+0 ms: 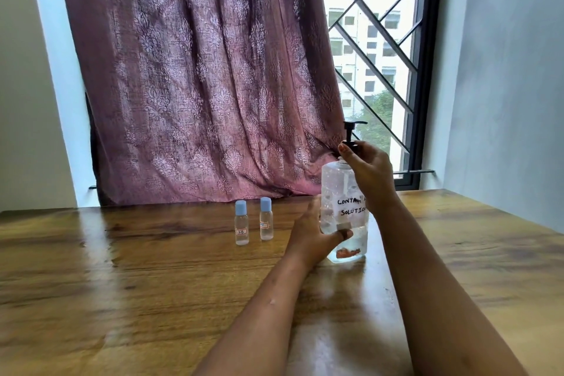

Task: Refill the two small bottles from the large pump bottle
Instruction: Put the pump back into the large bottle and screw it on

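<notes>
1. Wooden table [152, 284] across the foreground, patterned mauve curtain [198, 70] behind, grilled window [375, 49] at right.
2. Large clear pump bottle [341, 192] upright on table right of centre, black pump head [351, 130] on top, handwritten white label [351, 207] facing camera.
3. Left hand [311, 232] wrapped around lower body of pump bottle, thumb across the front, fingers behind.
4. Right hand [369, 168] closed narrow around pump collar at bottle neck, fingertips on the black cap.
5. Two small clear bottles with blue caps, left one [241, 223] and right one [266, 219], upright, just beside each other, capped, left of both hands, untouched.
</notes>
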Available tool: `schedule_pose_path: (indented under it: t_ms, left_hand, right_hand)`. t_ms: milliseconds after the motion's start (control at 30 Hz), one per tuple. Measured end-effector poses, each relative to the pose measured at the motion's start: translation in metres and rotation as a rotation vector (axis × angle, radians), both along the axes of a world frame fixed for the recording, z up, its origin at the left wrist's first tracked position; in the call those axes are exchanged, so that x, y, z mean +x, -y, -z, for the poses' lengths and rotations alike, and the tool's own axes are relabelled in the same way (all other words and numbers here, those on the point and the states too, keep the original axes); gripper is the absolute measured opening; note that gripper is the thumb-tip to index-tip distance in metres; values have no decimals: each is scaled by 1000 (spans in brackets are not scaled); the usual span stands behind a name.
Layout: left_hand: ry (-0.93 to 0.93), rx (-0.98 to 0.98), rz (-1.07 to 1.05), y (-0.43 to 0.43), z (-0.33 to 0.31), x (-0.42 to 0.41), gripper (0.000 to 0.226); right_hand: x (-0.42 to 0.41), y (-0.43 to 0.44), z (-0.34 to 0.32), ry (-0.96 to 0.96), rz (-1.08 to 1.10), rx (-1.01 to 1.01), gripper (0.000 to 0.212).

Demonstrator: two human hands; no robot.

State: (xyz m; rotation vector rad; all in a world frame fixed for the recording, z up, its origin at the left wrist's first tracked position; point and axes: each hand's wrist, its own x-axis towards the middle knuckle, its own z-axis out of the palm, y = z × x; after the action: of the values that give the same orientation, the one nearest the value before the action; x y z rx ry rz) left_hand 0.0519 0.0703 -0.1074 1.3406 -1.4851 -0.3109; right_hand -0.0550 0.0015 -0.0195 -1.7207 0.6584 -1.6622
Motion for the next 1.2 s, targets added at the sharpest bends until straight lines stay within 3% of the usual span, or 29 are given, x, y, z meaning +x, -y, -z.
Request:
schedule_pose_path:
  t_ms: [133, 267, 400, 467, 667, 867, 1200]
  left_hand:
    - [-18, 9, 12, -3, -3, 2, 75]
    - [-51, 30, 14, -6, -5, 6, 79]
    - [-27, 25, -55, -4, -4, 14, 66]
    - [-1, 21, -113, -2, -3, 17, 61]
    - [149, 22, -273, 3, 2, 17, 36]
    - [323, 63, -332, 2, 5, 16, 49]
    - [340, 82, -353, 5, 6, 20, 43]
  right_hand:
    - [3, -4, 1, 17, 43, -3, 44]
    - [-8, -4, 2, 28, -175, 71, 21]
    - [-23, 8, 20, -227, -436, 307, 81]
    - [-22, 12, 32, -314, -478, 362, 91]
    - [-15, 21, 43, -238, -429, 328, 82]
    - [-15, 38, 54, -225, -84, 192, 79]
    - [-2, 49, 66, -131, -60, 210, 75]
